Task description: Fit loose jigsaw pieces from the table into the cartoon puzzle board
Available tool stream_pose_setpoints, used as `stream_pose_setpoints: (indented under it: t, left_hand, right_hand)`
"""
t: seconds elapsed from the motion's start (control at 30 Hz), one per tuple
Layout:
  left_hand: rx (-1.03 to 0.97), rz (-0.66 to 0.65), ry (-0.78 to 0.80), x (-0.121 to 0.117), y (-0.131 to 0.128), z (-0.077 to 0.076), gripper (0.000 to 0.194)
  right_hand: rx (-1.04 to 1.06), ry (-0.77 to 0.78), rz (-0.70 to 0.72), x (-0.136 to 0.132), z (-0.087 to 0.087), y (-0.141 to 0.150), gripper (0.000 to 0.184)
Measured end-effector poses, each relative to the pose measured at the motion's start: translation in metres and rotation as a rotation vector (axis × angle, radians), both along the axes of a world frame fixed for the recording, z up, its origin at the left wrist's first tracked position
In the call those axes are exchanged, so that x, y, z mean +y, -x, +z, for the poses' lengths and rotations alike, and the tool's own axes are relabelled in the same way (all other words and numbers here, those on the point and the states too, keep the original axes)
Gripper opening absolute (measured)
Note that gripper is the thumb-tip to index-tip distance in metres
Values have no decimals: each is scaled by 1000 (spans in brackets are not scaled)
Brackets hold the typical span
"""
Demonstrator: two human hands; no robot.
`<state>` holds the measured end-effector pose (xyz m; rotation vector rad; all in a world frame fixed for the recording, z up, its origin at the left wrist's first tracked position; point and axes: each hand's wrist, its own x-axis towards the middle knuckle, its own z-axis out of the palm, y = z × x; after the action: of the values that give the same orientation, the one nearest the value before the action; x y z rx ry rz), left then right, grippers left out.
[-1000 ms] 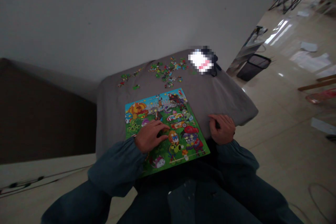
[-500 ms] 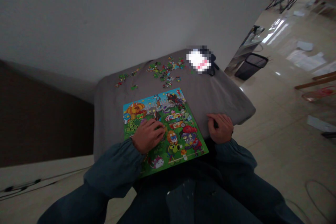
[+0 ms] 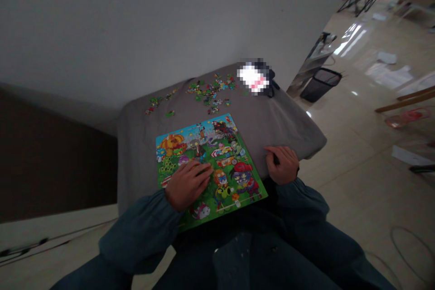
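My left hand lies on the lower left part of the jigsaw puzzle, curled a little; I cannot tell if it holds a piece. The puzzle sits near the front edge of the grey cloth. It seems a thin, light, stiff board, so I would take it by its edges. Loose pieces lie near the far edge, small and easy to scatter. My right hand is half closed on the cloth, just beside the puzzle's right edge; I cannot tell if it holds something.
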<state>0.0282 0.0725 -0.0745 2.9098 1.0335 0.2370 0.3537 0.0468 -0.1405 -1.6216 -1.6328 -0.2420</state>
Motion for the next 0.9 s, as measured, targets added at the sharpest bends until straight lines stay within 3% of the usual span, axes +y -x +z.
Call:
stream_pose_setpoints:
  t: [0.2,0.37,0.43,0.53,0.6,0.7,0.8,0.9]
  left_hand:
    - [-83,29,-14,10,8,22,29]
    - [-197,186,-55,41,55,44,28]
    - [-236,316,-64,51,83,42,28]
    - [-295,592,-42,57,120,24,27]
    - [-380,768,10,57,137,4,25]
    - [-580,984,-76,58,146,-24,27]
    - [-639,970,-95,62,145,-37,28]
    - [-646,913,-77,63,143,-36,27]
  right_hand:
    - [-15,-21,1,1,2,1,18]
    - [2,4,0,-1,3,3,19]
    - [33,90,55,0,8,-3,18]
    - [137,358,327,14,30,-18,18]
    - [187,490,487,37,53,-24,23]
    - [80,512,523,95,85,-9,27]
    - [-149,563,508,164,101,33,31]
    - [-232,587,536,218,97,76,30]
